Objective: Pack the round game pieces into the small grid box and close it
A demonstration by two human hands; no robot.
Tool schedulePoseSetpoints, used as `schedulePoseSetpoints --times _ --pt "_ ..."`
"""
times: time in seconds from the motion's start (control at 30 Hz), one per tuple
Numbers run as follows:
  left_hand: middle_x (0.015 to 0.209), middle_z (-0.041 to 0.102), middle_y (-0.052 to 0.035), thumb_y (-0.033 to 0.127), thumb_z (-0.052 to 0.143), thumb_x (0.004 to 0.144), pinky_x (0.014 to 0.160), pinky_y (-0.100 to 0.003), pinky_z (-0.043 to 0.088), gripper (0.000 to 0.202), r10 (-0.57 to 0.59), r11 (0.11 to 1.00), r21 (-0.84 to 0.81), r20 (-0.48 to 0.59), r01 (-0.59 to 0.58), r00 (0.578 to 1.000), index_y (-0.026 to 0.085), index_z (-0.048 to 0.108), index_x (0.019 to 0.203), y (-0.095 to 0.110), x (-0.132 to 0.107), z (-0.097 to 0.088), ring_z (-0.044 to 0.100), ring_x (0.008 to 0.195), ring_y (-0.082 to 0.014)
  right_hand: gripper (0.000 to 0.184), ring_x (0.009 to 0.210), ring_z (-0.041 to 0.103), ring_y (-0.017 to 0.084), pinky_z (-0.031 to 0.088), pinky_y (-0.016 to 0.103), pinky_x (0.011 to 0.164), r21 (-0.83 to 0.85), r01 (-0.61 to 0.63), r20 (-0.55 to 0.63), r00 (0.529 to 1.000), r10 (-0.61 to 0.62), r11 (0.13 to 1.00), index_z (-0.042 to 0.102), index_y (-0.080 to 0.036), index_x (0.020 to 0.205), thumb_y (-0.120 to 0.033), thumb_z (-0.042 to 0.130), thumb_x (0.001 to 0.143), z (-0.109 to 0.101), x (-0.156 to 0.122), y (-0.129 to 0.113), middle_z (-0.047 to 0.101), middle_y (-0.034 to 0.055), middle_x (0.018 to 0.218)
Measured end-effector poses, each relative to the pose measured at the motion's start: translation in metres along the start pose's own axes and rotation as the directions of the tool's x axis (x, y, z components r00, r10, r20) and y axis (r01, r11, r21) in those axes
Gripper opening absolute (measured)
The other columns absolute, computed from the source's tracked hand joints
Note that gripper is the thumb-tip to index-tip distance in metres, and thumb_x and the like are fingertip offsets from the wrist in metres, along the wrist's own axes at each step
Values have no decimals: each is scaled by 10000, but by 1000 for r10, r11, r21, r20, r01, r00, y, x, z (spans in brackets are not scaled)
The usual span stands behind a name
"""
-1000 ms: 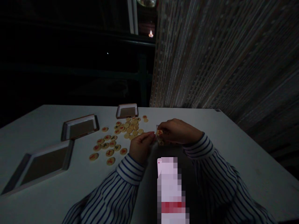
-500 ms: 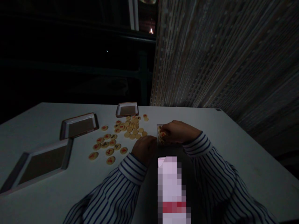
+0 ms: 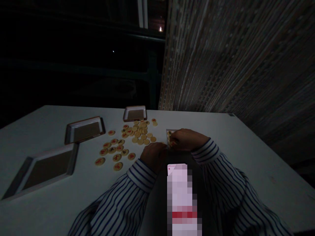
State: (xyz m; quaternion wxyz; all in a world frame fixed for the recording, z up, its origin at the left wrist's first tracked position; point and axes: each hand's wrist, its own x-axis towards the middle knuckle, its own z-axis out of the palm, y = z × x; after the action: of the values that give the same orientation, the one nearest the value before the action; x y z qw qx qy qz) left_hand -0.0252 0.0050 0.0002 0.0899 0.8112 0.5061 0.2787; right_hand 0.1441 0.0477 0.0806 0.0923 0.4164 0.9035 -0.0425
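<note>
My right hand (image 3: pixel 188 139) reaches over a small box (image 3: pixel 168 131) of xiangqi pieces, its bent fingers closed on a round xiangqi piece (image 3: pixel 173 143) with a red mark. Most of the box is covered by that hand. Beside the box's near left side is my left hand (image 3: pixel 154 155), its fingers curled together; what they hold, if anything, is hidden. To the left lie loose, pale wooden xiangqi pieces (image 3: pixel 117 157) with red or black characters. Farther back, another cluster of pieces (image 3: pixel 140 142) is partly heaped, several of them showing blank faces.
Three shallow box parts stand on the white table (image 3: pixel 209 123): a large one (image 3: pixel 73 157) at near left, a middle one (image 3: pixel 102 126) behind it, a small one (image 3: pixel 135 107) at the back. A lit phone (image 3: pixel 173 166), mostly pixelated, is below my hands. A string curtain (image 3: pixel 209 65) hangs behind.
My right fingers have shifted slightly over the box, and the red-marked piece under them now looks tilted and blurred. My left hand stays by the box's side. The view has shifted a little.
</note>
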Motion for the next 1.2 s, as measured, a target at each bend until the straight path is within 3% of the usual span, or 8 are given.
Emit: schedulePoseSetpoints --times 0.77,0.93,1.2 --pt "889 668 -82 243 444 793 714 -328 432 236 -20 999 42 69 17 997 170 636 909 0 1 -2 592 814 -218 220 716 572 160 344 251 584 57 46 44 998 -48 997 662 -220 841 -324 486 760 2 1 0 661 43 820" --pt "881 668 -69 229 436 802 713 -324 441 226 -3 999 48 38 1 999 169 635 892 -1 1 -2 593 808 -208 239 766 586 165 368 252 642 72 -14 73 997 9 997 671 -244 897 -321 490 761 1 3 2 667 38 886" --pt "881 667 -55 224 456 796 728 -326 450 203 -1 999 45 12 0 1000 174 628 892 -3 0 0 592 810 -194 273 794 594 173 378 250 649 68 6 73 997 -11 998 665 -254 937 -250 465 751 3 4 1 670 34 910"
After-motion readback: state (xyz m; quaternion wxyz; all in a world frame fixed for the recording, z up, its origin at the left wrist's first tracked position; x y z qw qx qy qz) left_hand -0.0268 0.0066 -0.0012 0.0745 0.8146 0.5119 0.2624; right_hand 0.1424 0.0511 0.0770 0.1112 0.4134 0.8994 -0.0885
